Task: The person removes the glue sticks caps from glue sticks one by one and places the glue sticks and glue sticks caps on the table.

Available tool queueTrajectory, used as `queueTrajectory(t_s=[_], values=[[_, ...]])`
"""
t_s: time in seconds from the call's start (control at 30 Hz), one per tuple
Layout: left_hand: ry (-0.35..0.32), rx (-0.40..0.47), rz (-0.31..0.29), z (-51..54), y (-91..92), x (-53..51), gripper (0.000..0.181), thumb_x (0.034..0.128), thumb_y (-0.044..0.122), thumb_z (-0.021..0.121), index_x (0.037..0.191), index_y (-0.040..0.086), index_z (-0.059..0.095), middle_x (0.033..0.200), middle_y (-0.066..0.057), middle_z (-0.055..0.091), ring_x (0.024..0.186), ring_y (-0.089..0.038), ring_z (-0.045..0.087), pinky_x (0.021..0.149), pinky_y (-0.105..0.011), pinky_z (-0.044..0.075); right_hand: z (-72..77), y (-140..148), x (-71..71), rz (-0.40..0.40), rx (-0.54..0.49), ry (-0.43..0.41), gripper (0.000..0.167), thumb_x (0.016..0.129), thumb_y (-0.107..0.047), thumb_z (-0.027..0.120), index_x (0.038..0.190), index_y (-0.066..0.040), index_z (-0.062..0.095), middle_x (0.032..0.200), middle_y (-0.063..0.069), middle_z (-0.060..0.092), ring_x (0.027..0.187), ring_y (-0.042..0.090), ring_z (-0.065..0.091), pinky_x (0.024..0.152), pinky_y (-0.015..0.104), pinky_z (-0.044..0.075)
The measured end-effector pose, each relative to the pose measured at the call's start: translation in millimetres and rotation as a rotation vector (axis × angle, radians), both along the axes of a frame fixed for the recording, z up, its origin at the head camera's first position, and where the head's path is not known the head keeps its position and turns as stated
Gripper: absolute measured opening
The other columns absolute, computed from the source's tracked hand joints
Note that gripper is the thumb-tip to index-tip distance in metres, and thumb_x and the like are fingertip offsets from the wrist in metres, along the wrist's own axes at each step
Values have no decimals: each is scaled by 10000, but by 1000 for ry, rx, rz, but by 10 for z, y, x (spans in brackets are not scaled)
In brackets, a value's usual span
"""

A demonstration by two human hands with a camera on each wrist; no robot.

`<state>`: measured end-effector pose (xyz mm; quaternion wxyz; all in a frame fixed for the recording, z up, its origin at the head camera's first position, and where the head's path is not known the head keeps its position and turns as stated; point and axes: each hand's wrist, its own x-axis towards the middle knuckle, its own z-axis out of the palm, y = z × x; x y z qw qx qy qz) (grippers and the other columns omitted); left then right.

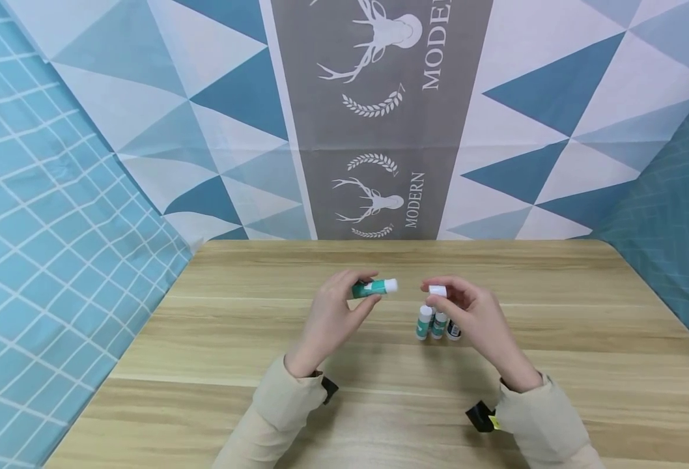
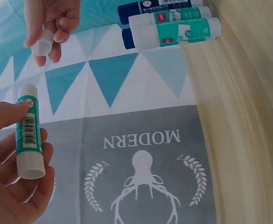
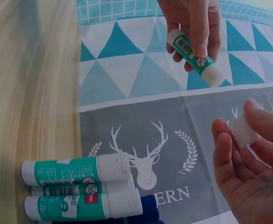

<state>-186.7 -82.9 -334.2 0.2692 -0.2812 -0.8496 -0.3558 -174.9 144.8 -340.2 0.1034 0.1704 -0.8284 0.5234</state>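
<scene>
My left hand (image 1: 331, 316) pinches a green glue stick (image 2: 28, 133) between thumb and fingers, above the table. Its white end, with no cap on it, points toward my right hand (image 1: 480, 316). That hand holds a white glue stick cap (image 3: 242, 132) in its thumb and fingertips, a short gap away from the stick. Below the cap stand several capped glue sticks in a tight group: a green one (image 1: 423, 324) at the left, another green one (image 1: 439, 326), and a dark blue one (image 1: 454, 331) partly behind my right hand.
The wood-grain table (image 1: 204, 345) carries the group of sticks near its middle. A patterned cloth (image 1: 374, 130) with triangles and deer prints hangs behind its far edge. Blue checked cloth (image 1: 40, 228) covers the left side and a teal cloth (image 1: 673, 247) the right.
</scene>
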Motion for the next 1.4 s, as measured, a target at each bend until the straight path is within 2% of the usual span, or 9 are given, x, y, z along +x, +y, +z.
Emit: queueTrajectory(t_s=[0.27, 0.57, 0.77, 0.93, 0.97, 1.1, 1.17, 1.23, 1.4], values=[[-126, 74, 15, -75, -72, -36, 292, 803, 147, 687, 1088, 91, 658, 981, -15, 653, 703, -72, 512, 594, -247, 446, -27, 93, -68, -33, -6, 57, 255, 943, -192, 483, 1098, -46, 622, 834, 136, 646, 677, 87, 575, 606, 231, 490], [-170, 132, 6, -61, -148, -98, 232, 814, 143, 677, 1043, 112, 657, 908, 3, 622, 712, -87, 499, 608, -277, 454, 6, 283, -137, -148, 26, 49, 344, 967, -300, 409, 1086, -58, 623, 768, 124, 597, 655, 95, 531, 588, 188, 450], [-217, 177, 3, -65, -189, -136, 218, 819, 136, 670, 1035, 112, 649, 901, 8, 622, 736, -86, 529, 622, -320, 478, -1, 352, -157, -163, 53, 59, 288, 937, -275, 492, 1103, -69, 606, 779, 43, 594, 665, 124, 564, 592, 183, 449], [-250, 205, -9, -62, -211, -137, 225, 823, 148, 667, 1047, 139, 646, 920, 20, 631, 762, -85, 556, 651, -287, 482, -4, 404, -164, -191, 79, 67, 301, 891, -253, 577, 1140, -85, 580, 804, -10, 602, 689, 61, 578, 575, 184, 433], [-266, 211, -9, -27, -207, -111, 225, 824, 133, 664, 1048, 121, 645, 931, -3, 639, 782, -109, 571, 677, -301, 491, -4, 416, -162, -204, 91, 64, 316, 883, -259, 589, 1149, -88, 576, 814, -11, 605, 700, 39, 570, 579, 176, 429], [-323, 262, -7, -10, -225, -115, 225, 812, 82, 668, 1034, 55, 642, 959, -82, 665, 844, -197, 617, 752, -391, 497, -3, 470, -163, -253, 128, 42, 367, 856, -272, 625, 1171, -93, 566, 877, 37, 612, 731, -14, 541, 616, 127, 432], [-336, 286, -8, -19, -238, -133, 228, 807, 77, 673, 1028, 36, 636, 963, -107, 669, 860, -221, 627, 773, -391, 495, -9, 500, -173, -267, 145, 31, 380, 847, -270, 637, 1175, -93, 565, 907, 61, 621, 735, -38, 534, 624, 110, 435], [-326, 298, -16, -83, -261, -190, 228, 803, 92, 680, 1024, 59, 635, 962, -84, 672, 854, -194, 629, 778, -372, 499, -15, 524, -185, -271, 153, 20, 376, 844, -259, 643, 1166, -81, 567, 930, 98, 628, 732, -59, 530, 625, 99, 440], [-337, 292, -23, -131, -288, -236, 220, 809, 121, 679, 1018, 85, 622, 963, -48, 661, 847, -158, 622, 790, -343, 504, -39, 564, -217, -273, 195, 3, 330, 840, -236, 651, 1101, -41, 596, 937, 138, 644, 717, -49, 534, 614, 106, 447]])
